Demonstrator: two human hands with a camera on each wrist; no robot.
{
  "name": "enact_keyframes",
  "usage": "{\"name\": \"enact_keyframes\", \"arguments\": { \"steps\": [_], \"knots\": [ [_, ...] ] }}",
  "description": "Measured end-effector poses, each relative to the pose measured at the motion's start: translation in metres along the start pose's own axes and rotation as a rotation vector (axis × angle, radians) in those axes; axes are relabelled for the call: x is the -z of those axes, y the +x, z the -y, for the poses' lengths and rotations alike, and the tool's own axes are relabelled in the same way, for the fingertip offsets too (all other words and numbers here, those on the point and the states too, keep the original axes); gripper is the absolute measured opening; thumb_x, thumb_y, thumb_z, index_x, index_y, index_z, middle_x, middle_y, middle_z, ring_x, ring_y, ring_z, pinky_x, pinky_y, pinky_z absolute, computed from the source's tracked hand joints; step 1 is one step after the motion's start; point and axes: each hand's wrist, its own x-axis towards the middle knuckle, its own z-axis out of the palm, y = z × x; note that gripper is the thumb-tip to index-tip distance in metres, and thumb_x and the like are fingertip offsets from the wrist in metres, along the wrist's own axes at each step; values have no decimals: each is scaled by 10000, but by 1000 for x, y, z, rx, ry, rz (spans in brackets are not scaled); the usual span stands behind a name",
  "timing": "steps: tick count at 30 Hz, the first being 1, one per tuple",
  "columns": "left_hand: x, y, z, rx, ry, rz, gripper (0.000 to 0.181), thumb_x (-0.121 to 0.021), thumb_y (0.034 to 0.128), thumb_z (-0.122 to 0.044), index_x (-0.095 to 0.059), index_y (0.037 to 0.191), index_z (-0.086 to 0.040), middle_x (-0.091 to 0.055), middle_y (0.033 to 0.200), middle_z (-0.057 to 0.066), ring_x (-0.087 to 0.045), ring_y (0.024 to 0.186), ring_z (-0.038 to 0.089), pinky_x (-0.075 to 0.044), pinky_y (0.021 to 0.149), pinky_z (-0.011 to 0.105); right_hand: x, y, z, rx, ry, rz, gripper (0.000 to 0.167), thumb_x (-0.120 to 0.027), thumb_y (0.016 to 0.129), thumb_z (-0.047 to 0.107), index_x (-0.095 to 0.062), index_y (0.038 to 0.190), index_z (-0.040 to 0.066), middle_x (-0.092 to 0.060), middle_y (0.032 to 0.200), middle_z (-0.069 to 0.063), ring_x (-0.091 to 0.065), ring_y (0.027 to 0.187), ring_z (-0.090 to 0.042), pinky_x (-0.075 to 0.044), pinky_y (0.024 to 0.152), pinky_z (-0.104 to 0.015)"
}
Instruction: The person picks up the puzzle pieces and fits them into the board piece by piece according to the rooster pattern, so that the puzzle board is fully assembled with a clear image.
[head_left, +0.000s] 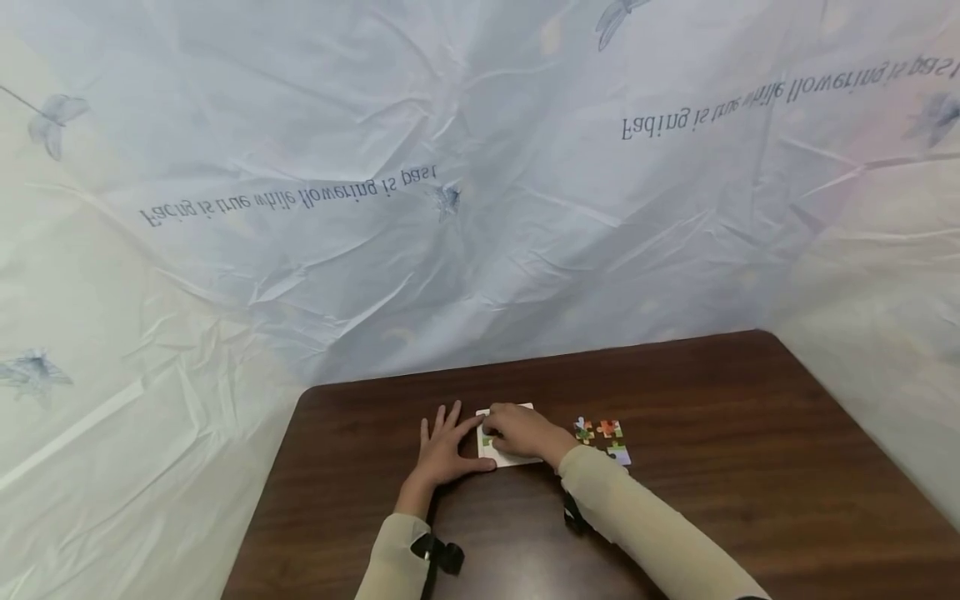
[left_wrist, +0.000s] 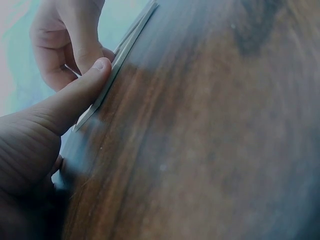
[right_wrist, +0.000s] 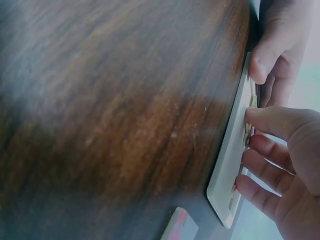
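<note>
The left hand (head_left: 444,454) lies with its fingers spread, the thumb on the near edge of a white puzzle tray (right_wrist: 230,162) and the index fingertip at the tray's left side, so it seems to steady the tray. The right hand (head_left: 521,432) bends over the tray; its thumb and fingertips curl down and appear to pinch a green-edged piece (right_wrist: 247,134) at the tray's face. How well that piece sits cannot be told, since the fingers cover much of it. I judge the step in hand to be fitting this piece; the next move would call for lining up its knobs and pressing it flat while the left thumb keeps the tray from sliding.

The tray lies flat on a dark wooden table (head_left: 697,392), towards the far edge and between the two far corners. To the right of the tray, well in from the table's right edge, are loose pieces: a multicoloured piece (head_left: 583,430), an orange piece (head_left: 609,428) and a lavender-and-green piece (head_left: 619,455) on the near side of these, close to the right sleeve (head_left: 645,508). Beyond the table's far edge hangs a pale sheet (head_left: 480,275) with printed lettering.
</note>
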Motion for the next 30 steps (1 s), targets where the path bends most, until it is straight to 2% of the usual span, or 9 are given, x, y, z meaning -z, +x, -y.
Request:
{"name": "enact_keyframes", "arguments": {
  "steps": [7,20,30],
  "knots": [
    [-1,-3,-1,-6,-7,-11,905,-862,833,-576,-509,1594,-237,-182,1739,204,-52,1596,499,34,1207,756,-5,-1,-4,-2,45,-11,228,-715,1013,87,-759,1234,61,-668,1146,-71,-665,1020,-213,-580,872,-385],
    [-2,-1,-1,-3,-10,-11,915,-859,835,-579,-498,1602,-234,-173,1743,196,-43,1601,483,40,1213,745,-3,2,-6,34,43,-20,176,-737,998,79,-778,1170,84,-661,1073,-40,-630,918,-159,-559,801,-352],
    [0,0,-3,2,-17,-7,917,-864,836,-567,-501,1599,-212,-171,1744,192,-35,1604,477,48,1215,741,3,3,-4,2,63,29,201,-735,993,59,-766,1191,75,-652,1098,-53,-632,947,-178,-557,821,-367]
  ]
}}
